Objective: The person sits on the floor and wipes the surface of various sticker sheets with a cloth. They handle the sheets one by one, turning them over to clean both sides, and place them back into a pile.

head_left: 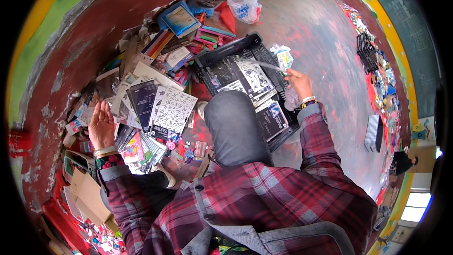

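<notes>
My right hand [300,84] is closed on the edge of a thin, pale flat packet [265,64], seen nearly edge-on above a black plastic crate [251,42]. In the crate lie several flat black-and-white packets, among them a patterned sheet [255,75] and a black packet [272,121]. My left hand [101,123] holds nothing; its palm is turned up and its fingers are stretched out over the left side of a heap. Nearest to it in the heap are dark packets [143,101] and a white sheet with black curly patterns [173,110].
My bent knee [236,123] stands between heap and crate. Behind them are a blue packet [179,20] and a white plastic bag [245,5]. An opened cardboard box [88,197] stands at lower left. Along the right wall lie another black crate [366,53] and scattered small goods.
</notes>
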Action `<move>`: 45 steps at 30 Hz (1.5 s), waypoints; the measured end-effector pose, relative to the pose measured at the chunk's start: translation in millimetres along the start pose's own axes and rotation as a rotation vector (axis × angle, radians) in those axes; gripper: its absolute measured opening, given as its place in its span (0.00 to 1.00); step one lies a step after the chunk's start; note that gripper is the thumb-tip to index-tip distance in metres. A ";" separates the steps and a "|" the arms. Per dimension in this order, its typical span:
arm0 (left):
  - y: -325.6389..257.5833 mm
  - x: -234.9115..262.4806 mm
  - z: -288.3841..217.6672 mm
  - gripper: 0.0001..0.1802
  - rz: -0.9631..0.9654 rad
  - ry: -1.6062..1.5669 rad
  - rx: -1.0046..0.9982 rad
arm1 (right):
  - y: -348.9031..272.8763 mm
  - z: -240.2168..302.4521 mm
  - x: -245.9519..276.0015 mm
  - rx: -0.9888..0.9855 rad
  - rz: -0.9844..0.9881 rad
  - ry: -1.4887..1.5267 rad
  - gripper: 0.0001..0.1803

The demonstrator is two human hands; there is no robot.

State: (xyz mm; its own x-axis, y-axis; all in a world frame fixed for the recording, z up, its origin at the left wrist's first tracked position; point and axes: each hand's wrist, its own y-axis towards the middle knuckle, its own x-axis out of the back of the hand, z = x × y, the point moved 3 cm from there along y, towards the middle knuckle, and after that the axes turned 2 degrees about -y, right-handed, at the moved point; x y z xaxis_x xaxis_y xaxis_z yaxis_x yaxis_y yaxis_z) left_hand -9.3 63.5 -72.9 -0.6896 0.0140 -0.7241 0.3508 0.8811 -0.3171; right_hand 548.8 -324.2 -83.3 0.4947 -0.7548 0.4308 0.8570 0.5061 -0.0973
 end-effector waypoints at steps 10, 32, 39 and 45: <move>18.6 45.2 49.1 0.18 -0.040 0.138 0.200 | 9.7 -90.5 -30.8 -0.143 -0.135 0.302 0.15; -0.6 63.1 111.0 0.16 -0.188 0.266 0.355 | 80.1 -290.7 -99.9 -0.358 0.113 -0.350 0.22; 4.4 72.2 121.5 0.19 -0.256 0.300 0.377 | 60.9 -262.8 -115.0 -0.358 -0.107 0.189 0.25; 5.8 57.5 126.6 0.14 -0.213 0.340 0.369 | 85.7 -247.4 -113.5 -0.242 -0.091 0.736 0.26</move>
State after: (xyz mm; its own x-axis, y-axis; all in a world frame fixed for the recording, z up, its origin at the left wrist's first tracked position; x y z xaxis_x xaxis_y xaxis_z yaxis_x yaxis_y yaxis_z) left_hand 33.3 9.6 -193.9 -0.9141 0.0596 -0.4011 0.3383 0.6573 -0.6734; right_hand 601.9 -298.4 -362.5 0.3167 -0.9147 -0.2512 0.8647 0.3872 -0.3200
